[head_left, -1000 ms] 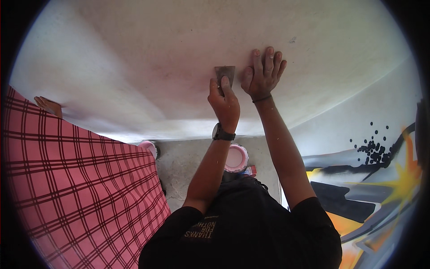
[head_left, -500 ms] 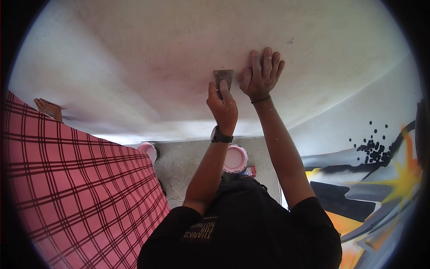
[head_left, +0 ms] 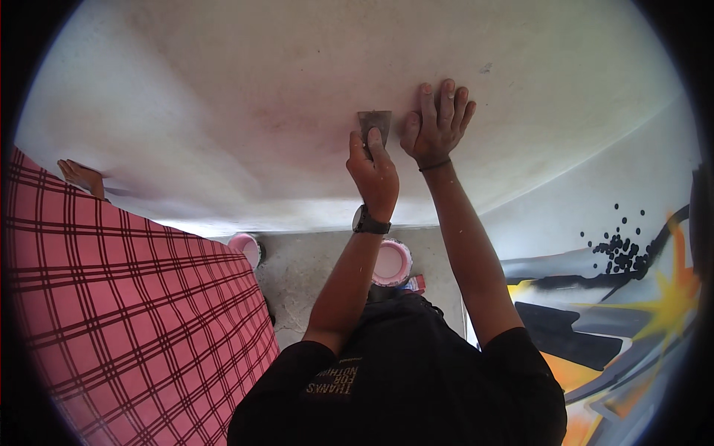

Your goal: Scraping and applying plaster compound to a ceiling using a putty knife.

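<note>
My left hand point(head_left: 375, 175) is closed around a small flat scraper point(head_left: 374, 120), thumb laid along its grey blade. The blade's wide edge points up and lies at the surface of the pale, smudged wall point(head_left: 297, 89). A watch sits on my left wrist. To the right of the scraper, my right hand point(head_left: 433, 130) rests on the same wall with its fingers spread and holds nothing. A thin dark band circles that wrist. The scraper's grip is hidden inside my left hand.
A person in a pink checked shirt point(head_left: 134, 297) stands close on my left, one hand point(head_left: 82, 177) at the wall. Below me are a pink-stained bucket point(head_left: 392, 262), a second bucket point(head_left: 245, 250) and a brush point(head_left: 415, 284) on the concrete floor point(head_left: 297, 275). A painted wall point(head_left: 595, 312) bounds my right.
My left hand and the scraper have shifted slightly up and to the right along the wall. My right hand stays nearly in place.
</note>
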### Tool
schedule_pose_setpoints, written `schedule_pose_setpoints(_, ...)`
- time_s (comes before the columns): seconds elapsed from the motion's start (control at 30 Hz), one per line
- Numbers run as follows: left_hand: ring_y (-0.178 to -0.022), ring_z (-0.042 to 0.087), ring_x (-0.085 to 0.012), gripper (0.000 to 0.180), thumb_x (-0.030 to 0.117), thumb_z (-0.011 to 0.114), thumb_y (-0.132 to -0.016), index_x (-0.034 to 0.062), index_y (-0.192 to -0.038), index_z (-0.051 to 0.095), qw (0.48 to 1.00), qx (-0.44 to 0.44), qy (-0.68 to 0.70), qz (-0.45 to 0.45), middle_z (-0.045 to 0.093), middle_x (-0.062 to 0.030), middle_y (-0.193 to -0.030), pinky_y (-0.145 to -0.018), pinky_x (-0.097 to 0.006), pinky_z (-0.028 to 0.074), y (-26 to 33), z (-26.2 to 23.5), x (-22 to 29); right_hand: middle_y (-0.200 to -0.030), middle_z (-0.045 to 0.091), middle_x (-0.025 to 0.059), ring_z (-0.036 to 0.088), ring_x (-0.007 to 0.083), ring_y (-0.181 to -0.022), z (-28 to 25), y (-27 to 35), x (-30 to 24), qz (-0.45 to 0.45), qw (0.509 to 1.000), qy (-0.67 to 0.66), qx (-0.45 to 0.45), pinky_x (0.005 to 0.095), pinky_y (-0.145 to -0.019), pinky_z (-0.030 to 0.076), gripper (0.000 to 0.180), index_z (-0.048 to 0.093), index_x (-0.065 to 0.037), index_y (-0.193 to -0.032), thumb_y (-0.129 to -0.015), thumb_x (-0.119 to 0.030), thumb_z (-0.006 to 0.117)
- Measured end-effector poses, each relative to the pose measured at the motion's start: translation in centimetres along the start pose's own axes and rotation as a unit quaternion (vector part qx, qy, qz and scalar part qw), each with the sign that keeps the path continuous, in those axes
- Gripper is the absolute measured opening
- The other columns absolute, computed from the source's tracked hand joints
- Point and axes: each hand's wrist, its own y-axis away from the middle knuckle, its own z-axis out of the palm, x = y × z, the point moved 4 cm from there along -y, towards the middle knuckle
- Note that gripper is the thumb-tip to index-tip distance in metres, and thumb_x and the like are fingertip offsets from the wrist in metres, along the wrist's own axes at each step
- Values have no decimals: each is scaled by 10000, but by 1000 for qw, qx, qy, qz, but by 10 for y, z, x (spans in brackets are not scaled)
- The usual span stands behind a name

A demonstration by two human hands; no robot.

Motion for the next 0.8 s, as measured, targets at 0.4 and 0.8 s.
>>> schedule_pose_setpoints(0.4,-556,396,-84,296,214,514,-1047,-2,-849,465,1000,-8,-26,1,468,-57,-560,-491,-308,323,4,1,-2,-1571,367,175,234,376,-1501,-1,1,5,-6,1000,1,6,536,-1225,85,520,558,-81,-1402,-1015,-359,348)
schedule_pose_setpoints(0.8,-569,370,-34,258,224,505,-1057,47,-872,481,999,4,-41,-26,430,46,-624,-493,-250,290,18,0,-12,-1571,364,181,228,382,-1502,-3,4,9,-4,1000,4,3,536,-1225,86,522,555,-70,-1401,-1015,-358,353)
